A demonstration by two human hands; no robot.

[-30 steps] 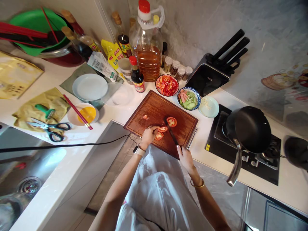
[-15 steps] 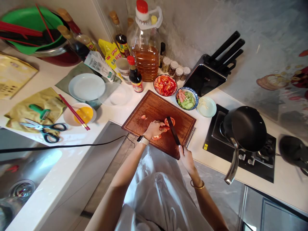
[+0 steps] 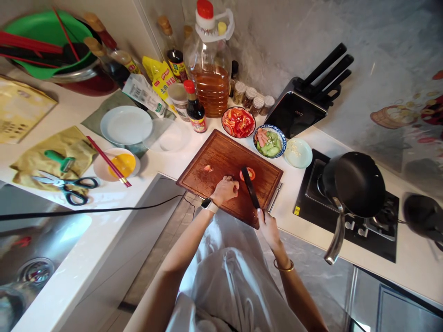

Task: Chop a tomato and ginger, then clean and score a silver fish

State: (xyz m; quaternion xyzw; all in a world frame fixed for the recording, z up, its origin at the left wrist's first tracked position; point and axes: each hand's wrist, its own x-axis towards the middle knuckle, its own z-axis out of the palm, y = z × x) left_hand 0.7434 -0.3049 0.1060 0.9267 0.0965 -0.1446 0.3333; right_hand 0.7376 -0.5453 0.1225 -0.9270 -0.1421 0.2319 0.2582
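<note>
My right hand (image 3: 268, 227) grips the handle of a black-bladed knife (image 3: 249, 186). The blade crosses a round tomato slice (image 3: 251, 174) on the wooden cutting board (image 3: 221, 152). Left of the knife, my left hand (image 3: 226, 190), with a watch at its wrist, is closed with curled fingers low over the board. Whatever it holds is hidden under the fingers. A small tomato scrap (image 3: 208, 168) lies near the board's left side.
Behind the board stand a bowl of cut tomato (image 3: 238, 122), a bowl of green and pink slices (image 3: 269, 141) and a pale dish (image 3: 298, 153). A black pan (image 3: 355, 184) rests on the stove at right. Scissors (image 3: 65, 184) and an egg bowl (image 3: 133, 157) lie left.
My left hand has drawn back from the knife and curled its fingers. Tomato pieces beside and below it are out of sight now. The knife has barely moved.
</note>
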